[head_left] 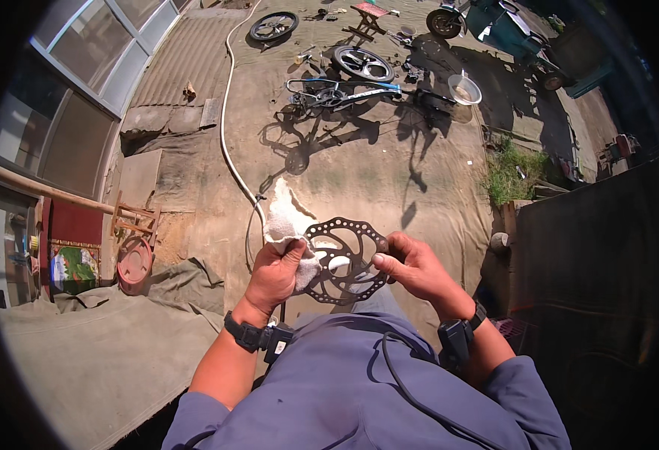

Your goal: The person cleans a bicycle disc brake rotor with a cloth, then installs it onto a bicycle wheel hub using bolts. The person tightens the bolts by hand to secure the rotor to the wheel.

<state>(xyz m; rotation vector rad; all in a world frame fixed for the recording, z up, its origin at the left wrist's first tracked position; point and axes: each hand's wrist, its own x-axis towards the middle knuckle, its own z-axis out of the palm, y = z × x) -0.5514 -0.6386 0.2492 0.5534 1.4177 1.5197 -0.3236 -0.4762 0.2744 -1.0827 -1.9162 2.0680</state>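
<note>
A perforated metal brake rotor [335, 289] is held up in front of my body. My left hand [273, 274] grips a white cloth [284, 214] at the rotor's left edge, with the thumb pressed on the cloth; some of that edge is hidden by it. My right hand [412, 266] pinches the rotor's right edge, thumb on the near face. A dark strap with a small black box is on each of my wrists.
Ahead on the ground lie a bicycle frame [371, 94], two wheels [363, 64] [273, 26], a red-topped stool [371, 13] and a plastic basin [464, 90]. A white hose [228, 142] runs lengthwise. A vehicle [502, 34] stands upper right; glazed panels [89, 52] line the left.
</note>
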